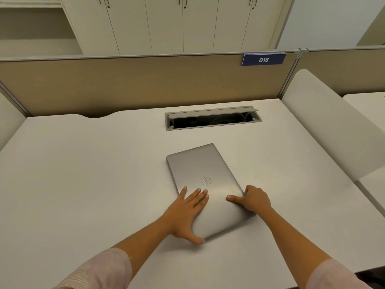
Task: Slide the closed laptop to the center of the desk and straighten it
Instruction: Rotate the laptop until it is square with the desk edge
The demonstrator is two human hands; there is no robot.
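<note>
A closed silver laptop (200, 170) lies on the white desk (83, 174), a little right of the middle, turned so that a short side points away from me and skewed to the left. My left hand (187, 211) lies flat on the lid's near left part, fingers spread, thumb hooked around the near corner. My right hand (254, 200) grips the laptop's right edge, thumb on top of the lid and fingers curled over the side.
An open cable hatch (212, 118) is sunk into the desk behind the laptop. A beige partition (125, 84) with a blue sign "016" (263, 59) closes off the back. A white side divider (325, 122) stands at the right.
</note>
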